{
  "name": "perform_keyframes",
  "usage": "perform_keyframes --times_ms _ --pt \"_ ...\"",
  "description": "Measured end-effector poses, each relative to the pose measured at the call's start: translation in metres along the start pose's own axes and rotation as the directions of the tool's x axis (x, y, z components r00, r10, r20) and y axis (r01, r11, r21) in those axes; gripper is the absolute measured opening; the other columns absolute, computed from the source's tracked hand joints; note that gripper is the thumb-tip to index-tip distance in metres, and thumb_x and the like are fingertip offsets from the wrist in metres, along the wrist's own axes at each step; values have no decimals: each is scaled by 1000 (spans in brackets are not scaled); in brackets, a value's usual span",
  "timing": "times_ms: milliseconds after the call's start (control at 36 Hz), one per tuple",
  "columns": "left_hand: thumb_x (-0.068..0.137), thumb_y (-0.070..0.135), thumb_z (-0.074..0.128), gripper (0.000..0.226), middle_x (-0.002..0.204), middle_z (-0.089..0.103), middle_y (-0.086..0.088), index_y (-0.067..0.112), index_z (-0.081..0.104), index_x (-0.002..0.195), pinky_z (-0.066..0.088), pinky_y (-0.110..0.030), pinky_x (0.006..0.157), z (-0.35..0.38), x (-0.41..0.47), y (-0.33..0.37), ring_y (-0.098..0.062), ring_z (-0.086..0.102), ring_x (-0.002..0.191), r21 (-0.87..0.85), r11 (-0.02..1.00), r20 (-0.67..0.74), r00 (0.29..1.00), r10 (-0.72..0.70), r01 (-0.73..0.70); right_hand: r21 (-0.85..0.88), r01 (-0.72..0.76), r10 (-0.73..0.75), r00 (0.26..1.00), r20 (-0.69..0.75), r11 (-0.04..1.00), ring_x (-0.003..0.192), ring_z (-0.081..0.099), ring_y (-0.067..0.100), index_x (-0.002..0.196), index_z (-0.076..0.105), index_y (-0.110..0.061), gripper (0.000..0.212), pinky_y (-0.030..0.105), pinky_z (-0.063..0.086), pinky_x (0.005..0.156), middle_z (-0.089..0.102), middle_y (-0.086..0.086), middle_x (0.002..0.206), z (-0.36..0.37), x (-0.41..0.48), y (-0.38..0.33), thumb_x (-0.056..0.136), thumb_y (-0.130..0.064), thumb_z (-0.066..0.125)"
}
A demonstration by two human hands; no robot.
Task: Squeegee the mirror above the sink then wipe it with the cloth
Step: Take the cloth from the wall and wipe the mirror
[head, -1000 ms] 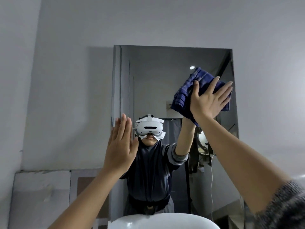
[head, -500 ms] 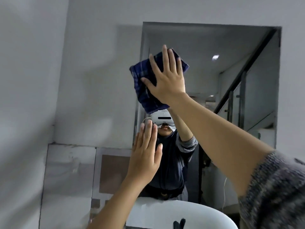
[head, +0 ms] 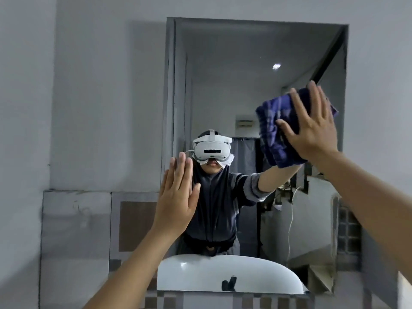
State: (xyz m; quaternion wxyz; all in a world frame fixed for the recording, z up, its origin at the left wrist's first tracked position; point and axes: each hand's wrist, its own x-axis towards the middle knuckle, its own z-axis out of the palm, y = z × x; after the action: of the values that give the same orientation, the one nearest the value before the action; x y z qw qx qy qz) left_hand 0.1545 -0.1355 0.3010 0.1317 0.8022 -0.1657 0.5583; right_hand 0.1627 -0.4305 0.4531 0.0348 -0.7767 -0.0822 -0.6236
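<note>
Two hands are raised to the mirror [head: 223,85]. The right hand [head: 312,128] presses the cloth [head: 276,134] flat on the glass near the mirror's right edge, about halfway up; its fingers [head: 299,103] are spread open and straight, not closed around the cloth. The cloth is dark blue with thin pale stripes, folded thick and a little blurred. The left hand [head: 176,199] lies flat at the mirror's left edge, lower down, with fingers straight and together, holding nothing. The mirror is a tall rectangle with no frame on a plain grey wall [head: 100,85]. Below the mirror's bottom edge are small checked tiles. The glass reflects a white sink [head: 223,273] and the person wearing a white headset.
</note>
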Motion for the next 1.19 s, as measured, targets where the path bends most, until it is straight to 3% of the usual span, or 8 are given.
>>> perform_keyframes --times_ms 222,389,639,750,833,972,1083,1194 --pt "94 34 34 64 156 -2 -6 14 3 147 -6 -27 116 2 -21 4 -17 -10 143 -20 999 42 998 -44 45 223 -494 513 858 -32 840 145 -3 25 148 8 -30 74 43 1 118 -3 9 158 18 -54 -23 87 -67 26" --pt "97 33 37 67 156 -10 -2 19 -4 146 -6 -28 116 -3 -62 -5 -18 -11 143 -55 994 83 992 -93 98 338 -615 640 767 47 712 145 -7 27 148 7 -25 75 46 -1 117 -7 12 157 35 -80 -101 88 -63 31" --pt "94 16 49 67 157 -1 -6 11 7 147 12 -42 115 19 -91 17 -20 -2 144 -192 975 94 991 -91 108 280 -379 382 923 45 882 144 -9 31 148 7 -23 73 50 -4 115 -7 17 156 32 -64 -176 89 -59 33" --pt "95 27 44 67 157 -4 0 16 3 147 4 -31 116 21 -103 6 -19 -2 144 -157 979 83 989 -119 130 209 37 -46 998 34 977 144 1 36 147 16 -20 68 52 -1 114 4 20 156 41 -57 -206 91 -57 30" --pt "96 35 37 65 156 -6 4 19 1 147 3 -23 116 21 -113 6 -20 0 144 -145 977 66 987 -148 156 132 313 -322 945 55 941 143 9 36 145 23 -19 67 54 7 115 12 20 155 47 -63 -206 90 -56 32" --pt "95 36 35 64 157 -4 4 15 6 147 25 -36 112 26 -127 6 -19 1 144 -181 967 58 984 -170 178 24 605 -603 787 133 796 144 12 33 146 23 -21 71 51 11 117 14 16 155 43 -79 -160 88 -63 28" --pt "94 36 36 65 157 -4 3 15 5 147 18 -40 114 26 -128 8 -18 -3 144 -171 966 72 981 -182 192 -58 652 -631 750 198 756 144 8 30 147 18 -25 73 48 10 117 10 13 156 37 -92 -98 88 -67 27" --pt "94 35 38 66 157 -5 5 17 3 147 16 -38 114 22 -126 12 -14 -6 143 -186 957 86 974 -209 222 -99 481 -460 870 175 871 144 9 30 147 20 -25 74 48 14 117 12 14 156 27 -105 -34 87 -65 34"
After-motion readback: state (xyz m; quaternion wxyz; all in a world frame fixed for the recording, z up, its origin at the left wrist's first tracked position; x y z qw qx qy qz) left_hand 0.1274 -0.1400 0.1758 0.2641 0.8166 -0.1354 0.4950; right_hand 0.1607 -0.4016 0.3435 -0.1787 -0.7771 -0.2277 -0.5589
